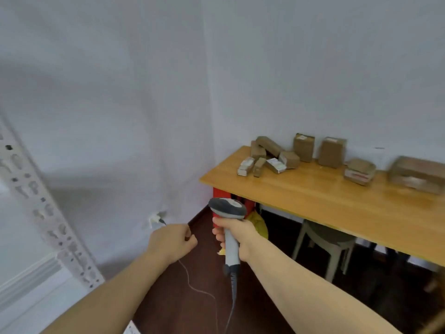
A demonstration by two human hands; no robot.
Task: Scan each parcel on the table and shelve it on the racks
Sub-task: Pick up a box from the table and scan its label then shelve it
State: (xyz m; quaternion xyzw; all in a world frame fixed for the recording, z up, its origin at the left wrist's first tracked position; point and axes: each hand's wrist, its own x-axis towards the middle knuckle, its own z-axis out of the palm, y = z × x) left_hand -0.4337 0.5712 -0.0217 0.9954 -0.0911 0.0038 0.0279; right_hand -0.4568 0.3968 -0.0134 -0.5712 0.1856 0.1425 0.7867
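gripping the scanner by its handle in the right hand, wrapped firmly just below the head; pinching, as far as can be told, a thin cord in the curled left hand, just left of the right and about level with it

held close to upright, with the long axis from the cable end by the right wrist up to the dark head above the knuckles; tipped forward and away, aimed towards the wall corner rather than at any label

to be scanned: the parcels on the table, up and to the right of both hands, well apart from them, nearer to the right hand than to the left; strung in a loose row along the far edge, running away rightward from the right hand, with a jumbled heap closest, then two boxes on end, then flatter ones farther right

probably calls for swinging the scanner rightward and dipping the head onto a label, or for dropping the cord and fetching a parcel with the left hand

judged early in the task, with the whole row on the table

off to the left of the left hand, a perforated rack upright, for the shelving to come
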